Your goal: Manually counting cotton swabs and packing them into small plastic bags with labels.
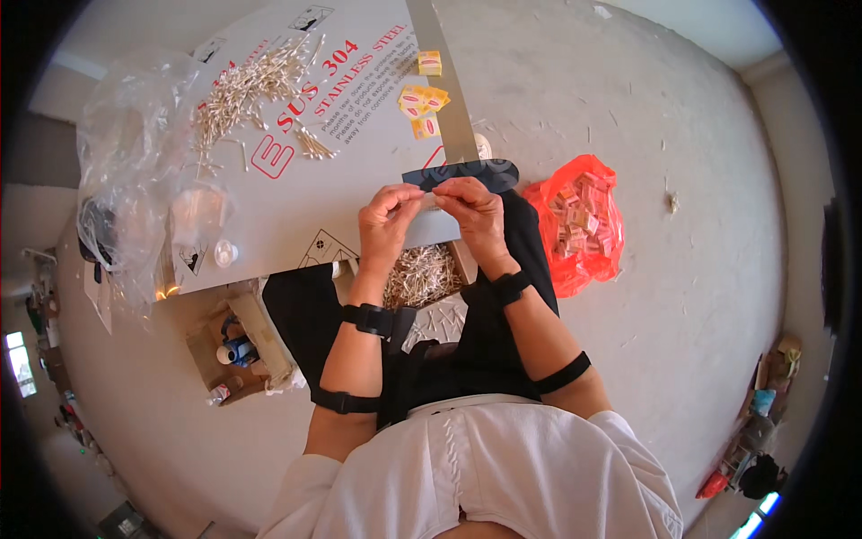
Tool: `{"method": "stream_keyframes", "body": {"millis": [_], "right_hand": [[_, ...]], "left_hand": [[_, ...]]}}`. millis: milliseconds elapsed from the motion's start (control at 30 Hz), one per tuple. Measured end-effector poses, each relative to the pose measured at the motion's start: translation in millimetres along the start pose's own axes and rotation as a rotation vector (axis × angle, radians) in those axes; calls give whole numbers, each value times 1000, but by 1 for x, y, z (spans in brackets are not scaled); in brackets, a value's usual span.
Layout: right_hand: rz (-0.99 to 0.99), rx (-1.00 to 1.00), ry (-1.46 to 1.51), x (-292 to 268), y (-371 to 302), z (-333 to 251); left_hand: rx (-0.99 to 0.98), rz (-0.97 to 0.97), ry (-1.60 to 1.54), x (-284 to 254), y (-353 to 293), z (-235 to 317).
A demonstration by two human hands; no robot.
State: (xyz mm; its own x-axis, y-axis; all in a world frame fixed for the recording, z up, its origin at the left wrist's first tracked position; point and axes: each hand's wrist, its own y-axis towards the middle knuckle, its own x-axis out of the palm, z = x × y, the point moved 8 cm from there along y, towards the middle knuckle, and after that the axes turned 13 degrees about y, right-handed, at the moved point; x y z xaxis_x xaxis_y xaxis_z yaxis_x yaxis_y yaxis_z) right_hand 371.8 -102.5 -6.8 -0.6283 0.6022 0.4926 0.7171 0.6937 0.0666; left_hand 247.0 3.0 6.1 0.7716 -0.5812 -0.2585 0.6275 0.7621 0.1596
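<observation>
Above my lap, my left hand (388, 212) and my right hand (470, 208) are held close together, both with fingers pinched. Between the fingertips there seems to be something small and pale, too small to name. Below them, a cardboard box (462, 262) between my knees holds a heap of loose cotton swabs (420, 273). More cotton swabs (260, 83) lie piled on the table (359, 171), with a small bunch (314, 144) apart from the pile. Just beyond my fingers is a dark patterned piece (498, 171). Small yellow boxes (422, 101) sit near the table's right edge.
On the floor to the right, a red plastic bag (561, 274) holds many small orange boxes (584, 214). Clear plastic bags (126, 117) cover the table's left side, near a small white container (225, 252). An open carton (205, 337) stands at lower left. Stray swabs dot the floor.
</observation>
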Motion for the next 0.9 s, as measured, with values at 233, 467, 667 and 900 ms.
{"method": "stream_keyframes", "body": {"millis": [233, 467, 667, 900], "right_hand": [[-180, -264, -592, 24, 0, -38], [-294, -319, -639, 32, 1, -37], [-413, -302, -766, 50, 3, -46], [-456, -427, -857, 66, 11, -57]], "left_hand": [[319, 91, 529, -14, 2, 45], [338, 84, 716, -13, 3, 52], [450, -48, 788, -3, 1, 67], [491, 12, 907, -3, 2, 74]]}}
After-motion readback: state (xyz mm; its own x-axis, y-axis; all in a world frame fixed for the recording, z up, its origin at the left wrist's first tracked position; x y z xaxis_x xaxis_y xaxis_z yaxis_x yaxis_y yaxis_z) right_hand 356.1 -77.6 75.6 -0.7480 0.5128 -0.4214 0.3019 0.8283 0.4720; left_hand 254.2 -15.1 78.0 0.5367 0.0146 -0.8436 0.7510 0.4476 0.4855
